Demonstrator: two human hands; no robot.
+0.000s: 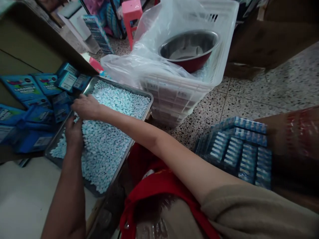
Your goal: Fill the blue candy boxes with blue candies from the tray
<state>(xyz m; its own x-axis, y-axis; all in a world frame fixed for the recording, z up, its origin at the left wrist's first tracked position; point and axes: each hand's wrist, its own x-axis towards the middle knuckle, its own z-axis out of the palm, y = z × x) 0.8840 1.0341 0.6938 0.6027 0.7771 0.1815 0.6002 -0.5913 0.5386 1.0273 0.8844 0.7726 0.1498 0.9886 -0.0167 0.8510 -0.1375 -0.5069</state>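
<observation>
A metal tray (151,96) holds a wide layer of small pale blue and white candies (107,142). Over its far left part, my right hand (87,107) reaches across with its fingers curled. Just below it, close to the tray's left rim, is my left hand (74,132), its fingers bent towards the right hand. The two hands nearly meet above the candies. Whatever lies between their fingers is hidden. Blue printed candy boxes (21,87) sit in a heap beside the hands, inside a large cardboard carton (37,43).
A white plastic crate (171,89) lined with clear film stands beyond the tray, with a red-sided steel bowl (199,63) in it. Wrapped stacks of small blue packs (236,149) lie at the right. A pink stool (132,11) is behind. Cardboard boxes (261,39) stand at the far right.
</observation>
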